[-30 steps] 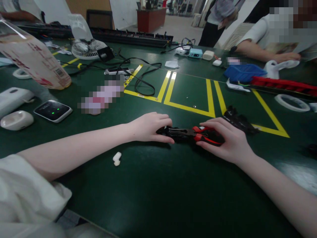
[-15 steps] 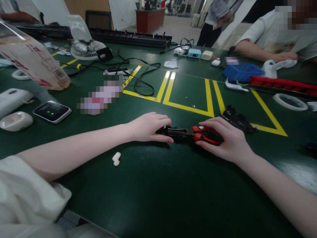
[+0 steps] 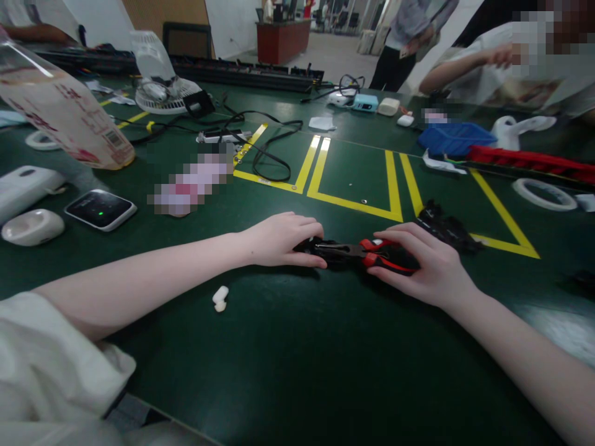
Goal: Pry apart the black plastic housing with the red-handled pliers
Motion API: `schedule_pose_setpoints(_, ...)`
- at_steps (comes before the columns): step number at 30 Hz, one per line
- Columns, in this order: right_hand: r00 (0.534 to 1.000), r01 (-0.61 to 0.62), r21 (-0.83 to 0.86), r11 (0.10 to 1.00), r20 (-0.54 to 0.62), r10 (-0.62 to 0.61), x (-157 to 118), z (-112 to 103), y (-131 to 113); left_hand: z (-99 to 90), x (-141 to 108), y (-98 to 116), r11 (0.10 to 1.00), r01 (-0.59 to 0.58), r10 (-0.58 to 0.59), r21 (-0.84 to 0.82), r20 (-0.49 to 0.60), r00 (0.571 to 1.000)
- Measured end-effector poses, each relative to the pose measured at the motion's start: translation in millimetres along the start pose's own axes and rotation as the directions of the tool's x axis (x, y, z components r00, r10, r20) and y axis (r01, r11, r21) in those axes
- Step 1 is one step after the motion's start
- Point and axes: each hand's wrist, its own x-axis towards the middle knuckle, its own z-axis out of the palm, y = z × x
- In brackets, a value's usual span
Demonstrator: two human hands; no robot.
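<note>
My right hand (image 3: 425, 263) is closed round the red and black handles of a pair of pliers (image 3: 369, 253), whose jaws point left. Under and in front of the jaws lies a small black part (image 3: 320, 249), pinched at its left end by my left hand (image 3: 290, 241). The jaws overlap this part; whether they grip it I cannot tell. A black plastic piece (image 3: 446, 228) with a jagged outline rests on the green table just beyond my right hand. Close to my left forearm lies a small white earbud-like object (image 3: 220, 298).
Yellow tape outlines (image 3: 356, 201) mark the table ahead. To the left are a drink bottle (image 3: 77, 118), a small device with a screen (image 3: 100, 209) and a white fan (image 3: 162, 87). A blue tray (image 3: 455, 137), red strip (image 3: 534, 162) and tape roll (image 3: 545, 194) lie right, near another person.
My hands, the pliers and the black part stay almost in place. The seated person at the right has raised a hand from the table.
</note>
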Motion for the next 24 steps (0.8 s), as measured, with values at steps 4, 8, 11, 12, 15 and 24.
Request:
schedule_pose_setpoints(4, 1.0, 0.003, 0.007, 1.0, 0.005, -0.003, 0.7, 0.1, -0.4, -0.8, 0.2, -0.1, 1.0, -0.003, 0.003, -0.007, 0.008, 1.0)
schedule_pose_setpoints(8, 0.999, -0.032, 0.013, 0.999, 0.034, 0.032, 2.4, -1.3, -3.4, -2.1, 0.5, 0.4, 1.0, 0.009, -0.009, -0.016, 0.018, 1.0)
schedule_pose_setpoints(11, 0.998, -0.048, 0.011, 0.999, 0.049, 0.047, 2.5, -1.3, -4.7, -2.5, 0.7, 0.4, 1.0, 0.011, -0.01, -0.019, 0.025, 1.0)
schedule_pose_setpoints(12, 0.997, -0.052, 0.009, 0.999, 0.053, 0.051, 2.4, -1.1, -4.8, -2.4, 0.8, 0.4, 1.0, 0.009, -0.008, -0.019, 0.025, 1.0)
schedule_pose_setpoints(15, 0.996, -0.058, 0.002, 0.998, 0.062, 0.058, 2.1, -0.5, -4.6, -1.6, 1.2, 0.3, 1.0, 0.011, -0.011, -0.011, 0.02, 1.0)
schedule_pose_setpoints(24, 0.998, -0.022, -0.036, 0.999, 0.05, 0.024, 1.6, -1.6, -6.2, 0.8, 1.2, 2.2, 0.998, 0.005, -0.006, 0.06, 0.017, 1.0)
